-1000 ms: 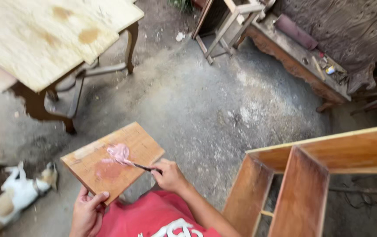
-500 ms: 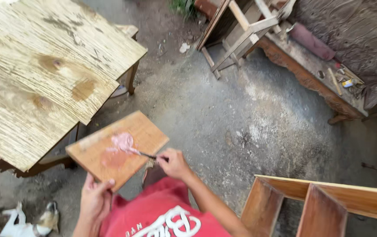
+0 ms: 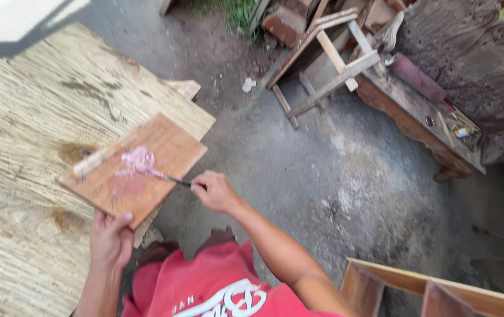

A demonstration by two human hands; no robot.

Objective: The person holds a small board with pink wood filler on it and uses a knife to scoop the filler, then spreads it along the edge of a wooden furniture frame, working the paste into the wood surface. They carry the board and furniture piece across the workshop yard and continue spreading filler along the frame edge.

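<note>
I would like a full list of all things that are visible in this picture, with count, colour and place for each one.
small board: one, reddish-brown wood, held over the table edge
putty blob: one, pink, on the small board
spreading tool: one, thin and dark, tip in the putty
table top: one, pale grained wood, left
wooden frame: one, light wood, leaning at top centre
old bench: one, dark brown, cluttered, right
shelf unit: one, brown, bottom right
ground: grey, dusty, centre
left hand: grips the board's near edge
right hand: holds the spreading tool
</note>
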